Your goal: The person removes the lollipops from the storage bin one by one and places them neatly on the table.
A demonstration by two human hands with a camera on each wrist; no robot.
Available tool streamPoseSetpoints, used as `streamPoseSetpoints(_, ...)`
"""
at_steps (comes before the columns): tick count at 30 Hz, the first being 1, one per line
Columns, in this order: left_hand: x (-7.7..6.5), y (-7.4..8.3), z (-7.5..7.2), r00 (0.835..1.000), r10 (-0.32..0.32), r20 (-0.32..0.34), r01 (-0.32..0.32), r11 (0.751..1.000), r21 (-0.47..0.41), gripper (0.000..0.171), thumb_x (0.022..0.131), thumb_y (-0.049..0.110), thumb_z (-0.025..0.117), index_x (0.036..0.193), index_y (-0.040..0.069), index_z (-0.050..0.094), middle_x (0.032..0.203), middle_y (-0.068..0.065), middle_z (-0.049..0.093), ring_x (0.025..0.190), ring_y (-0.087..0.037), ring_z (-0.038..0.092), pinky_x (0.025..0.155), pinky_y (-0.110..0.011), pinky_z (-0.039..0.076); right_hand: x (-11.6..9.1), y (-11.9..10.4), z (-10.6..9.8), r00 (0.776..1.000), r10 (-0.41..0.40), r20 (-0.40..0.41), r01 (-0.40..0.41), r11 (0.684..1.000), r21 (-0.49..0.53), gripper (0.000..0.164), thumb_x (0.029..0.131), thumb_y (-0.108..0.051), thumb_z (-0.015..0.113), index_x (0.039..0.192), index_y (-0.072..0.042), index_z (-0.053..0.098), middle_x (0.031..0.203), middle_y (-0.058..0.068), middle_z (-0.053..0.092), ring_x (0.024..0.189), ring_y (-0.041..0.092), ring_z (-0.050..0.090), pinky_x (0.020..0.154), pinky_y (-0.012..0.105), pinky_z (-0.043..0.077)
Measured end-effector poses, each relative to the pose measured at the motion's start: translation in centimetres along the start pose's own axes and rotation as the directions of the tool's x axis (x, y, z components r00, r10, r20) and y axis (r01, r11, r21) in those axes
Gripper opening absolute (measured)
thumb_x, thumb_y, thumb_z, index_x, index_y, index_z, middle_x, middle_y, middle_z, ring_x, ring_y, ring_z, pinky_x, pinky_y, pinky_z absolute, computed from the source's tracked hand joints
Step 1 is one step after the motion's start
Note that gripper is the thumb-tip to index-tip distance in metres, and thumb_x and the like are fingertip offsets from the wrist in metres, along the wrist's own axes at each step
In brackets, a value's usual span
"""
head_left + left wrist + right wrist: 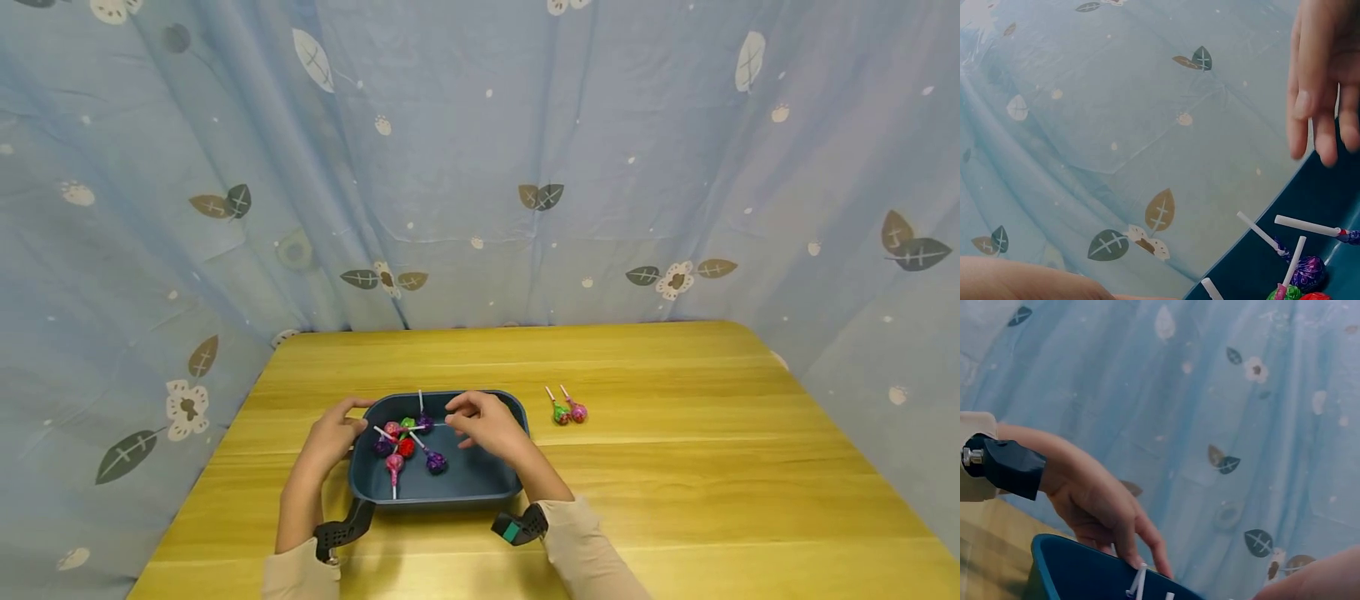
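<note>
A dark blue plastic box (pixel 480 475) stands on the table with several wrapped lollipops lying in its left half. Purple (pixel 436 462), pink (pixel 394 462) and red (pixel 406 447) ones show among them, their white sticks pointing different ways. My left hand (pixel 330 437) holds the box's left rim, thumb on the inner side and fingers outside, as the right wrist view also shows. Over the right half of the box hovers my right hand (pixel 487 425), fingers loosely bent downward and holding nothing. In the left wrist view that right hand (pixel 1329 81) hangs above the far wall.
Two more lollipops, one green (pixel 561 414) and one pink (pixel 578 412), lie side by side on the wooden table (pixel 712 467) right of the box. A patterned blue curtain (pixel 450 167) hangs behind the table and along both sides.
</note>
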State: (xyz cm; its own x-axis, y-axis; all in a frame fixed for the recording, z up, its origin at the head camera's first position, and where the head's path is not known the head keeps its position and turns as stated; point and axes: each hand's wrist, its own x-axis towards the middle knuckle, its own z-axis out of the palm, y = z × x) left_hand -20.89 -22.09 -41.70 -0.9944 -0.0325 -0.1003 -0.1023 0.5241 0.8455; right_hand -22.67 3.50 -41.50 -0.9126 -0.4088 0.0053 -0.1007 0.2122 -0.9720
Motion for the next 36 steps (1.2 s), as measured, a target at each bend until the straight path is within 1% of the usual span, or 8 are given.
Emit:
streamPoseSetpoints(6, 0.1, 0.0, 0.0, 1.000, 0.004, 0.003, -0.004, 1.000, 0.002, 0.035, 0.097, 0.000, 0.046, 0.131, -0.003, 0.051, 0.108, -0.030, 0.063, 0.092, -0.038, 0.065, 0.072, -0.047, 0.057, 0.7, 0.3, 1.0, 0.998, 0.066, 0.008, -0.066, 0.998, 0.009, 0.029, 0.094, -0.010, 0.062, 0.118, 0.007, 0.060, 0.103, 0.024, 0.063, 0.091, 0.043, 0.061, 0.070, 0.044, 0.057)
streamPoseSetpoints(13, 0.1, 0.0, -0.1, 1.000, -0.004, 0.005, 0.004, 1.000, 0.012, 0.035, 0.097, 0.000, 0.046, 0.131, -0.003, 0.051, 0.108, -0.030, 0.063, 0.092, -0.039, 0.065, 0.072, -0.047, 0.057, 1.7, 0.8, 1.8, 0.982, 0.189, 0.022, -0.190, 0.982, 0.014, 0.026, 0.094, -0.011, 0.063, 0.114, 0.005, 0.060, 0.095, 0.013, 0.061, 0.084, 0.034, 0.062, 0.064, 0.038, 0.058)
streamPoseSetpoints(17, 0.1, 0.0, -0.1, 1.000, -0.007, 0.006, 0.007, 1.000, 0.010, 0.035, 0.097, 0.000, 0.046, 0.132, -0.003, 0.051, 0.108, -0.029, 0.063, 0.092, -0.038, 0.065, 0.072, -0.046, 0.057, 2.1, 0.9, 2.3, 0.972, 0.234, 0.037, -0.234, 0.972, 0.021, 0.024, 0.094, -0.012, 0.063, 0.112, 0.004, 0.059, 0.095, 0.018, 0.058, 0.083, 0.033, 0.062, 0.063, 0.039, 0.058)
streamPoseSetpoints(21, 0.1, 0.0, -0.1, 1.000, -0.002, 0.001, 0.002, 1.000, 0.016, 0.035, 0.097, 0.000, 0.047, 0.131, -0.003, 0.051, 0.106, -0.029, 0.064, 0.090, -0.037, 0.066, 0.072, -0.047, 0.057, 2.2, 1.0, 2.6, 0.967, 0.251, 0.051, -0.252, 0.967, 0.025, 0.021, 0.095, -0.009, 0.059, 0.111, 0.005, 0.059, 0.097, 0.023, 0.058, 0.083, 0.035, 0.061, 0.063, 0.040, 0.058)
streamPoseSetpoints(24, 0.0, -0.1, 0.0, 1.000, -0.002, -0.003, 0.002, 1.000, 0.017, 0.034, 0.097, 0.000, 0.046, 0.130, -0.003, 0.052, 0.105, -0.028, 0.064, 0.090, -0.036, 0.066, 0.072, -0.047, 0.057, 2.2, 1.0, 2.7, 0.962, 0.264, 0.063, -0.266, 0.964, 0.018, 0.021, 0.095, -0.004, 0.057, 0.113, 0.006, 0.058, 0.096, 0.022, 0.057, 0.083, 0.034, 0.060, 0.064, 0.041, 0.058)
streamPoseSetpoints(26, 0.0, -0.1, 0.0, 1.000, -0.005, -0.005, 0.005, 1.000, 0.013, 0.034, 0.097, 0.000, 0.046, 0.130, -0.003, 0.052, 0.104, -0.028, 0.065, 0.090, -0.037, 0.066, 0.072, -0.047, 0.057, 2.1, 1.1, 2.7, 0.959, 0.272, 0.075, -0.274, 0.962, 0.016, 0.023, 0.094, 0.000, 0.056, 0.116, 0.007, 0.056, 0.096, 0.020, 0.057, 0.083, 0.033, 0.060, 0.066, 0.043, 0.058)
streamPoseSetpoints(30, 0.0, 0.0, 0.0, 1.000, -0.004, -0.001, 0.004, 1.000, 0.003, 0.034, 0.097, 0.000, 0.046, 0.131, -0.003, 0.052, 0.105, -0.028, 0.064, 0.090, -0.037, 0.065, 0.073, -0.048, 0.057, 2.0, 1.2, 2.7, 0.956, 0.274, 0.106, -0.278, 0.960, 0.029, 0.033, 0.087, 0.010, 0.058, 0.120, 0.009, 0.053, 0.092, 0.016, 0.058, 0.084, 0.030, 0.061, 0.068, 0.044, 0.058)
streamPoseSetpoints(36, -0.1, 0.0, 0.0, 1.000, -0.004, 0.004, 0.004, 1.000, -0.004, 0.034, 0.097, 0.001, 0.046, 0.131, -0.003, 0.051, 0.107, -0.029, 0.064, 0.092, -0.039, 0.065, 0.073, -0.048, 0.056, 2.0, 1.5, 2.8, 0.956, 0.262, 0.128, -0.269, 0.962, 0.039, 0.037, 0.084, 0.012, 0.060, 0.120, 0.009, 0.053, 0.084, 0.015, 0.060, 0.078, 0.026, 0.062, 0.066, 0.042, 0.058)
